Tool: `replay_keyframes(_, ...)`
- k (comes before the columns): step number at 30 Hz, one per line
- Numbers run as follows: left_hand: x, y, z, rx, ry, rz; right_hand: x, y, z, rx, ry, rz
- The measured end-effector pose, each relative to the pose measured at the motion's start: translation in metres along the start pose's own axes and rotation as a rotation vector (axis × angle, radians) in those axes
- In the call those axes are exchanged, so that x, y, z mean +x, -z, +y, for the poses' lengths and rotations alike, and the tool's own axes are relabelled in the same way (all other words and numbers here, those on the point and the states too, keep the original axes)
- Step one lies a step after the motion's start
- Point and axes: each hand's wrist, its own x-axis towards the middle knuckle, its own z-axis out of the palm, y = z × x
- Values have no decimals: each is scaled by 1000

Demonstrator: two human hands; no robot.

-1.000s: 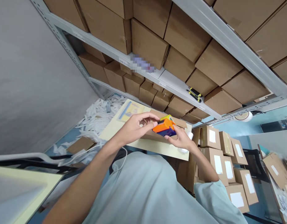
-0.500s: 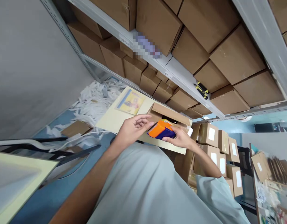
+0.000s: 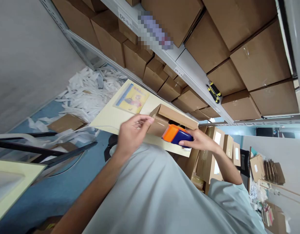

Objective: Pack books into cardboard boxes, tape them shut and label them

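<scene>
An orange and dark-blue tape dispenser (image 3: 179, 135) is gripped in my right hand (image 3: 198, 140), in front of a small cardboard box (image 3: 157, 126). The box's top flap stands up, and something dark shows in its opening. My left hand (image 3: 134, 133) is at the box's left end, apart from the dispenser. Its thumb and forefinger are pinched together; whether they hold anything is too small to tell. Under the box is a pale yellow table (image 3: 108, 112), where a yellow picture booklet with a blue edge (image 3: 132, 98) lies to the left.
Shelves behind the table hold many cardboard boxes (image 3: 247, 104), with two yellow-and-black box cutters (image 3: 214, 92) on one shelf. White paper scraps (image 3: 84, 91) heap on the floor at left. Labelled boxes (image 3: 214, 139) stack at right. A black metal frame (image 3: 74, 156) stands at lower left.
My right hand has carried the dispenser rightward, away from my left hand. My left hand has left the dispenser and shifted slightly left. The view has turned, showing more of the cardboard box.
</scene>
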Motion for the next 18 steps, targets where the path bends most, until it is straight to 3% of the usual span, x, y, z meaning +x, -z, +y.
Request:
replay_keyframes(3, 25, 10, -9, -69, 122, 33, -10, 39, 11, 120, -107, -73)
replay_keyframes(7, 45, -4, -29, -213, 275, -25, 3, 70, 33, 249, -213, -181)
replay_keyframes(12, 46, -25, -48, -293, 438, -14, 29, 68, 58, 329, -231, -252)
replay_keyframes(18, 45, -26, -55, -265, 428, 45, 46, 62, 79, 343, -196, -274)
